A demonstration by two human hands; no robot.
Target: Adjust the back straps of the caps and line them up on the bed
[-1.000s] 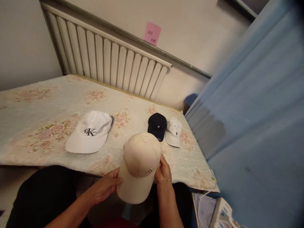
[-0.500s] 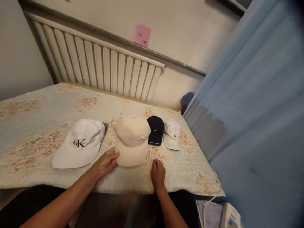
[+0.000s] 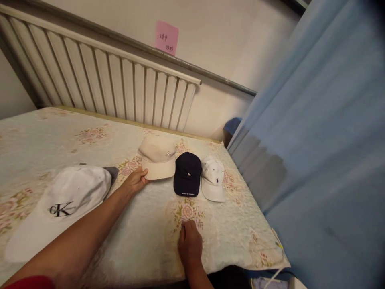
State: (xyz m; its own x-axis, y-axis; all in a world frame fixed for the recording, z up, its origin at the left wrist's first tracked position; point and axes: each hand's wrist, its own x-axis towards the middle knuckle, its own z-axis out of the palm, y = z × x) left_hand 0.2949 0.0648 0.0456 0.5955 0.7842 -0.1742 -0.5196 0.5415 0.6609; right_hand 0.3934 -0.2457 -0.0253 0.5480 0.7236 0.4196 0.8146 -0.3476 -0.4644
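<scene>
My left hand pinches the left side of the brim of a beige baseball cap, which has a small striped mark on its front. Just right of that cap lies a navy baseball cap, its brim towards me. A small white baseball cap with a dark logo sits against the navy one. My right hand is curled closed over the flowered bedspread, below the navy cap; whether anything is inside it is hidden. A larger white cap lettered CK rests at the left, partly behind my left forearm.
A flowered bedspread covers the bed. Behind it stand a white radiator and a wall with a pink note. A blue curtain hangs along the right side. A white cable runs at the lower right.
My left hand has carried the beige cap away from me to the back, left of the navy cap, which now shows fully. The view has shifted right and closer. My right hand stays curled.
</scene>
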